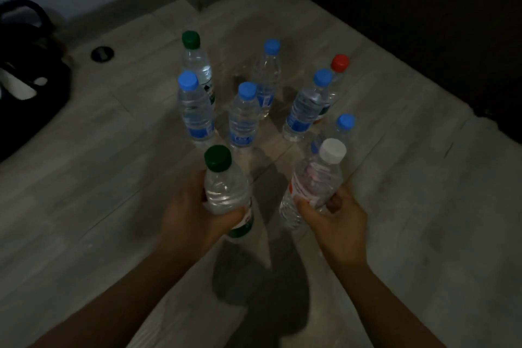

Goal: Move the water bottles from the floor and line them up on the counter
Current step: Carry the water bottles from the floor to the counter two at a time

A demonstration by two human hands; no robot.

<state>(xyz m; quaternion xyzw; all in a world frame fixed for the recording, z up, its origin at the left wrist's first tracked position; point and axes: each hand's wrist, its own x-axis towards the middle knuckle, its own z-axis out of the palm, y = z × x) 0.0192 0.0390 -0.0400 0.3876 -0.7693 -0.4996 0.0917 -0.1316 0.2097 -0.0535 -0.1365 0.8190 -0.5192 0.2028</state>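
Gripping one bottle per hand was the step in progress, and it looked sound so far. At far left a black bag (28,79) lay on the floor (99,178), well apart from the work. The left hand (192,206) had its fingers and thumb curled round the middle of a green-capped bottle (226,189), which was held upright. Behind and between the hands, seven standing bottles (243,118) waited on the floor in a loose cluster, a red-capped bottle (339,63) farthest back on the right. The white-capped bottle (313,183) leaned slightly to the right, and the right hand (333,215) wrapped its lower half from below. Whether either base had cleared the floor could not be told.

Both lifts probably wanted to go straight up. A blue-capped bottle (345,124) stood just beside the white-capped one, and a sideways swing could topple it. Thin plastic likely dents, so a firm but light squeeze seemed best. The counter was out of view, so the person would have to turn and carry both bottles upright.
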